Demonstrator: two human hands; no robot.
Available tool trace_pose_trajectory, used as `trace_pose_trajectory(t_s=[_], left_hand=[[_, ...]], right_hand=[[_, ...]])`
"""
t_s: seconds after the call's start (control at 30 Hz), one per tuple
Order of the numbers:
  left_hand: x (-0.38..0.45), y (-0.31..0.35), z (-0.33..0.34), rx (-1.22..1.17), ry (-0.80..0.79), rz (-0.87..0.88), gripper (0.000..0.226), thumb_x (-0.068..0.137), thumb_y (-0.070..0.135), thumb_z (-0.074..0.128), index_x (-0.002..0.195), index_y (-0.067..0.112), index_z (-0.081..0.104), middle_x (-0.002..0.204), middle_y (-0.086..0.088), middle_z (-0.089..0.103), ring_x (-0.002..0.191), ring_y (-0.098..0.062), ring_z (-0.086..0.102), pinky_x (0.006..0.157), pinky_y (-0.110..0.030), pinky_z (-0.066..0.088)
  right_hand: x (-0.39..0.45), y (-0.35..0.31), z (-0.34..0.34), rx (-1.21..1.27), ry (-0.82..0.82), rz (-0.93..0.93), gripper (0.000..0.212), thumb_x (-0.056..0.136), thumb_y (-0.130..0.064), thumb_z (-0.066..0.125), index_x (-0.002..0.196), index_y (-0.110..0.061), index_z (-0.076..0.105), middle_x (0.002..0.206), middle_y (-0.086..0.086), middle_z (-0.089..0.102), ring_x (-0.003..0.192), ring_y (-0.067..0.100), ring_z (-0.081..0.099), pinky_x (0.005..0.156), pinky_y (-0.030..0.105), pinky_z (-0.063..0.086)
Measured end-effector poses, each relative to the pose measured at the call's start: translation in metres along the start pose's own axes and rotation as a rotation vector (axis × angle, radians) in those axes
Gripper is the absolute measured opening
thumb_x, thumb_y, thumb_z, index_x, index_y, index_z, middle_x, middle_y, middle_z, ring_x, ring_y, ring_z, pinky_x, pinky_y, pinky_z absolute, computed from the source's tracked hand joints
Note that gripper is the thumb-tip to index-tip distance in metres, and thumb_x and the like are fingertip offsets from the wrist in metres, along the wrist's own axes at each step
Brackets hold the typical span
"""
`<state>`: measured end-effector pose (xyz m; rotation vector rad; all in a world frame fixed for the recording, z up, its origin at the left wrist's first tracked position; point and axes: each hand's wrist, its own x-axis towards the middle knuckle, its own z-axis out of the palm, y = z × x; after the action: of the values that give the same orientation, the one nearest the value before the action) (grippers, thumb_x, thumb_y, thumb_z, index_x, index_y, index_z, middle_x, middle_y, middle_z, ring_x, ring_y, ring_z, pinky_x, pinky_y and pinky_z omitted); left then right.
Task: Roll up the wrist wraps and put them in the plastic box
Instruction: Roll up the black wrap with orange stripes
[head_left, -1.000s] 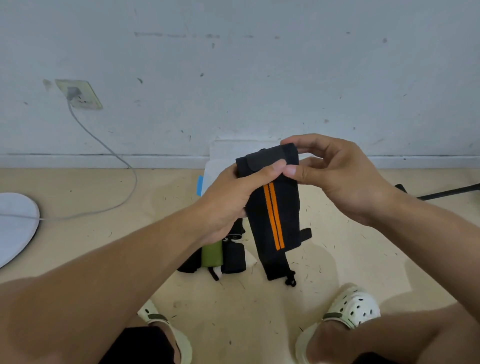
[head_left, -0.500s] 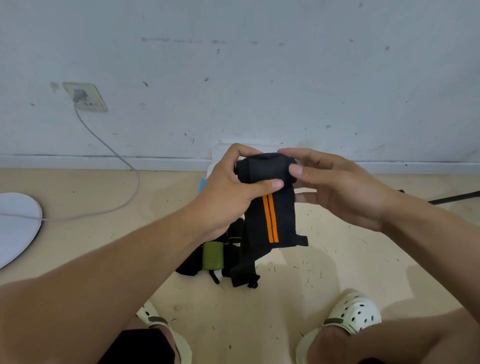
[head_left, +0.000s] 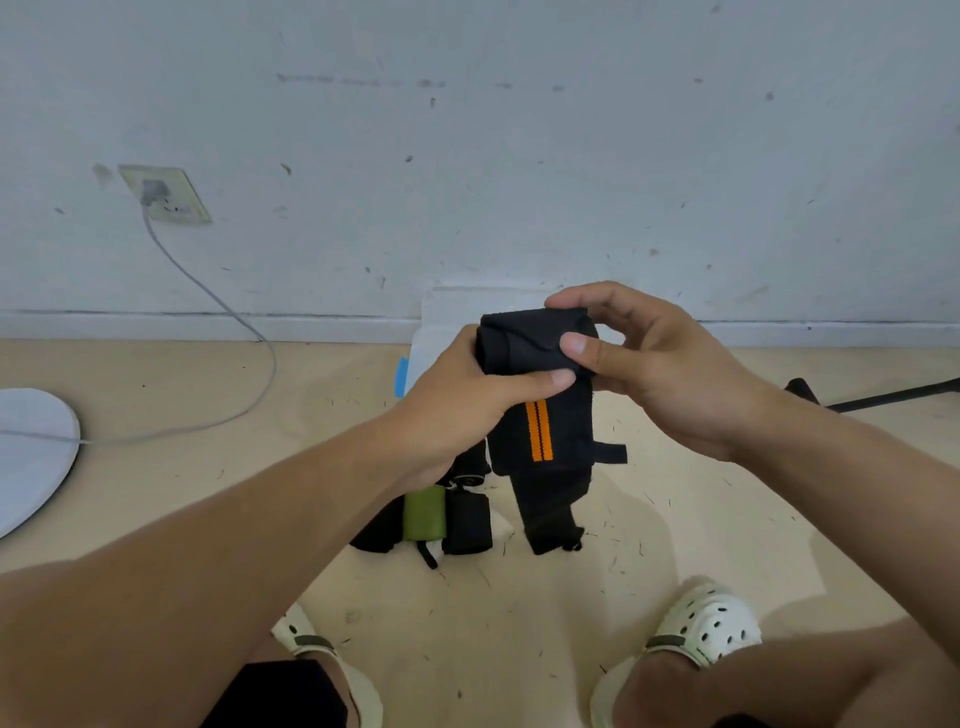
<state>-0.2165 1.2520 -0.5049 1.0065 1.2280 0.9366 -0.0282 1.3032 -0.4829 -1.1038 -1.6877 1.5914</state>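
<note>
Two hands hold one black wrap (head_left: 540, 415) with orange stripes in the air. The left hand (head_left: 467, 395) grips the rolled top from its side, thumb across the front. The right hand (head_left: 660, 364) pinches the roll from the opposite side. Its loose tail hangs below both hands. More wraps (head_left: 441, 519) lie on the floor below the left hand. A box (head_left: 441, 322) stands just beyond the hands.

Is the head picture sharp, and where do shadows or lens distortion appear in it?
Head view: the black wrist wrap with orange stripes and both hands, left hand and right hand, look sharp; soft even light, no glare; faint shadows fall on the beige floor beneath the arms; wide-angle bending shows at the edges, where the wall socket leans.
</note>
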Motion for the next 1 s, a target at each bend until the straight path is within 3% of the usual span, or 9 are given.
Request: trace_pose_trajectory(t_s=[0.1, 0.2, 0.3, 0.4, 0.5, 0.6, 0.7, 0.87, 1.0], left_hand=[[-0.003, 0.008, 0.0, -0.018, -0.096, -0.025, 0.049, 0.085, 0.054, 0.07, 0.128, 0.032, 0.066, 0.117, 0.007, 0.077, 0.11, -0.014, 0.074, 0.097, -0.044, 0.059], [-0.002, 0.009, 0.0, -0.066, -0.038, -0.071, 0.063, 0.082, 0.068, 0.059, 0.131, 0.028, 0.064, 0.119, 0.004, 0.077, 0.112, -0.016, 0.073, 0.099, -0.05, 0.058], [-0.001, 0.007, -0.001, -0.057, 0.035, -0.067, 0.048, 0.095, 0.051, 0.064, 0.131, 0.02, 0.059, 0.117, 0.0, 0.074, 0.107, -0.018, 0.074, 0.096, -0.05, 0.06], [0.0, 0.006, -0.002, -0.025, 0.055, -0.026, 0.036, 0.098, 0.036, 0.069, 0.127, 0.019, 0.058, 0.12, -0.005, 0.071, 0.103, -0.017, 0.073, 0.09, -0.041, 0.063], [0.0, 0.006, -0.004, -0.008, 0.051, 0.02, 0.032, 0.096, 0.027, 0.073, 0.123, 0.021, 0.058, 0.119, -0.006, 0.068, 0.101, -0.018, 0.072, 0.087, -0.038, 0.064], [-0.002, 0.004, -0.003, -0.013, 0.019, 0.067, 0.031, 0.093, 0.02, 0.076, 0.119, 0.023, 0.059, 0.111, -0.004, 0.067, 0.094, -0.015, 0.072, 0.084, -0.034, 0.063], [-0.003, 0.003, -0.002, -0.012, 0.021, 0.085, 0.034, 0.09, 0.015, 0.079, 0.118, 0.024, 0.061, 0.109, -0.005, 0.064, 0.093, -0.018, 0.072, 0.083, -0.036, 0.064], [-0.001, 0.003, -0.001, -0.083, 0.066, 0.032, 0.055, 0.078, 0.038, 0.089, 0.122, 0.024, 0.061, 0.12, -0.007, 0.068, 0.103, -0.023, 0.074, 0.086, -0.039, 0.063], [0.0, 0.001, 0.004, -0.111, -0.08, -0.051, 0.059, 0.088, 0.058, 0.069, 0.137, 0.026, 0.061, 0.128, 0.002, 0.073, 0.12, -0.02, 0.07, 0.098, -0.049, 0.059]], right_hand=[[-0.003, -0.004, -0.004, -0.076, -0.007, -0.061, 0.028, 0.097, -0.008, 0.067, 0.12, -0.024, 0.068, 0.117, 0.0, 0.073, 0.099, 0.024, 0.075, 0.088, 0.026, 0.059], [-0.006, -0.004, -0.006, -0.085, -0.036, -0.086, 0.031, 0.094, 0.0, 0.069, 0.114, -0.024, 0.07, 0.115, 0.003, 0.075, 0.105, 0.024, 0.072, 0.09, 0.03, 0.06], [-0.006, -0.002, -0.006, -0.101, -0.028, -0.103, 0.037, 0.091, 0.007, 0.071, 0.112, -0.023, 0.07, 0.123, -0.008, 0.071, 0.114, 0.018, 0.068, 0.089, 0.029, 0.059], [-0.005, -0.003, -0.01, -0.141, -0.067, -0.065, 0.054, 0.088, 0.007, 0.073, 0.127, -0.029, 0.064, 0.126, -0.014, 0.068, 0.117, 0.008, 0.066, 0.091, 0.024, 0.057], [-0.004, -0.002, -0.015, -0.099, -0.13, 0.021, 0.063, 0.083, -0.001, 0.08, 0.133, -0.035, 0.062, 0.131, -0.014, 0.067, 0.117, 0.012, 0.068, 0.096, 0.03, 0.057], [-0.004, 0.0, -0.012, -0.044, -0.145, 0.068, 0.062, 0.076, -0.021, 0.082, 0.133, -0.035, 0.062, 0.127, -0.011, 0.069, 0.111, 0.017, 0.072, 0.091, 0.029, 0.058], [-0.007, 0.002, -0.008, -0.098, -0.138, 0.037, 0.054, 0.079, -0.019, 0.083, 0.128, -0.033, 0.064, 0.116, -0.008, 0.071, 0.095, 0.016, 0.076, 0.079, 0.023, 0.059], [-0.008, 0.0, -0.003, -0.129, -0.077, -0.075, 0.052, 0.082, -0.004, 0.083, 0.126, -0.026, 0.064, 0.115, -0.005, 0.068, 0.091, 0.011, 0.073, 0.076, 0.021, 0.058], [-0.007, 0.002, -0.001, -0.153, -0.02, -0.16, 0.054, 0.078, 0.001, 0.085, 0.117, -0.031, 0.067, 0.113, -0.013, 0.069, 0.098, 0.015, 0.071, 0.078, 0.03, 0.062]])
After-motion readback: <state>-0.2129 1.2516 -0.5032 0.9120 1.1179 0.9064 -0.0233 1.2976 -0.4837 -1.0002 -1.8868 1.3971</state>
